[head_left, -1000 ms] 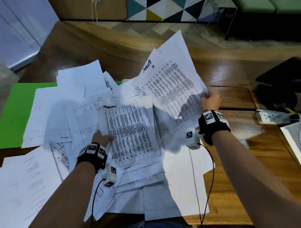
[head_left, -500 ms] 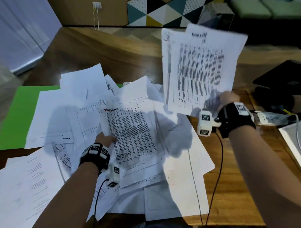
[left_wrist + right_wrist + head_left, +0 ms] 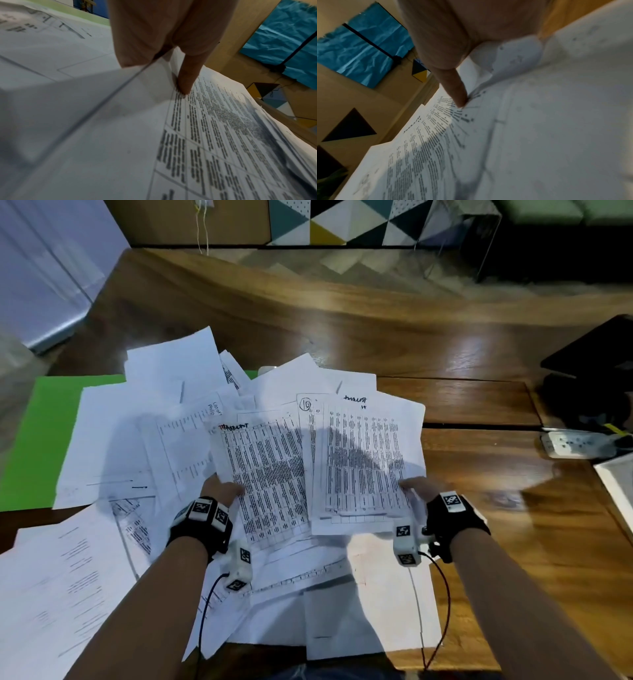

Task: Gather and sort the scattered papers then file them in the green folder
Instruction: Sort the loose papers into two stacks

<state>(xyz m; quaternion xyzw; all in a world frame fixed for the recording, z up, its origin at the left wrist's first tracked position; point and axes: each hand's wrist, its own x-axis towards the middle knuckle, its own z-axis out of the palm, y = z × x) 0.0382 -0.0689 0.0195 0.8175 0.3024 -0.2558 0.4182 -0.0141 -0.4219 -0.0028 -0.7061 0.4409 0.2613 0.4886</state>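
papers: left grip [image 3: 222, 491] pinches one printed stack [image 3: 267, 474], right grip [image 3: 419, 486] another [image 3: 363, 460].

An office or study room, at a desk

Printed papers [image 3: 267, 467] cover a polished wooden table [image 3: 472, 460] beside a green folder [image 3: 37, 433] and a white power strip [image 3: 579, 444]; a geometric-patterned wall panel [image 3: 342, 220] stands behind.

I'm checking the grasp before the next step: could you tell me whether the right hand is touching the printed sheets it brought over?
Touching. In the right wrist view, the right hand presses its thumb onto the printed sheets, pinching their edge.
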